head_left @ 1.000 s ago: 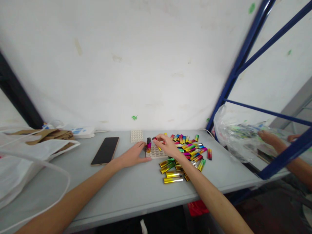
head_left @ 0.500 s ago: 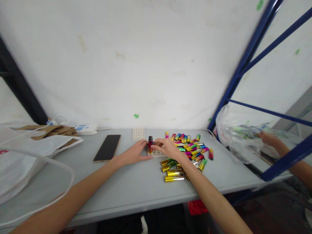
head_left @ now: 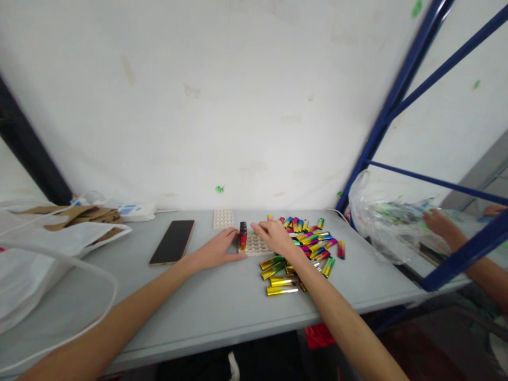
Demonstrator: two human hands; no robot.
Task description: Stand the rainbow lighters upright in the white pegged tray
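Observation:
A pale tray with rows of holes (head_left: pixel 257 244) lies on the table. Several dark-topped lighters in red and yellow (head_left: pixel 243 237) stand upright in a row at its left end. My left hand (head_left: pixel 220 247) holds that end, thumb at the near corner and fingers beside the lighters. Over the tray's right part is my right hand (head_left: pixel 275 236), its fingers partly bent and apart, with nothing visible in them. Close to the right hand spreads a pile of shiny, many-coloured lighters (head_left: pixel 317 246), partly hidden by the hand and forearm.
A second holed tray (head_left: pixel 223 218) lies near the wall. Left of it are a phone (head_left: pixel 173 242), a white bag (head_left: pixel 79 241) and folded cardboard (head_left: pixel 89 216). Beyond the blue metal frame (head_left: pixel 373 137), a co-worker's hand (head_left: pixel 442 225) is by a clear plastic bag (head_left: pixel 361 211).
My right hand has drawn back to the right from the upright lighters, uncovering more tray holes. One lighter by its fingers now stands in the row. My left hand stays at the tray.

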